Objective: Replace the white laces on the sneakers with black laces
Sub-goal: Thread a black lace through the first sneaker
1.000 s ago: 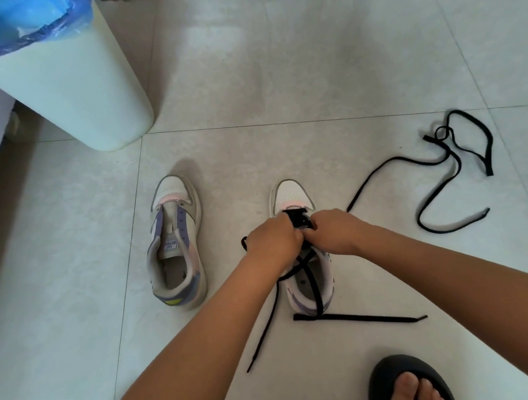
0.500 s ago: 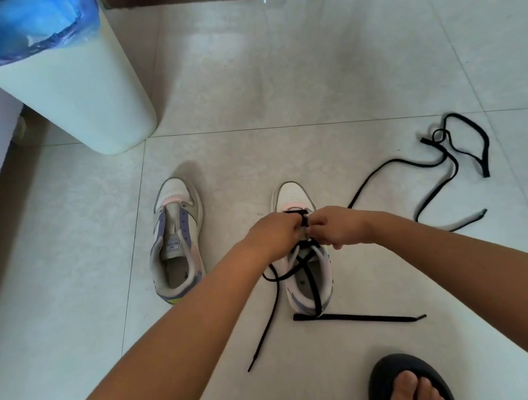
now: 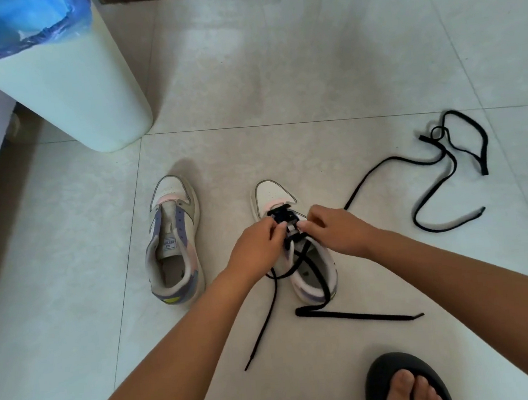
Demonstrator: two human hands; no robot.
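The head view looked down on a pale tiled floor [image 3: 308, 68] where a tall white cylindrical bin with a blue plastic liner [image 3: 64, 89] stood at upper left. An unlaced white-and-purple sneaker [image 3: 173, 239] lay well apart from a second white sneaker [image 3: 309, 259], which carried a flat black lace [image 3: 355, 314] trailing off its heel onto the floor. A spare black lace [image 3: 429, 166] lay loose at right. The left hand [image 3: 257, 248] and right hand [image 3: 339, 231] each pinched the lace at the eyelets with curled fingers.
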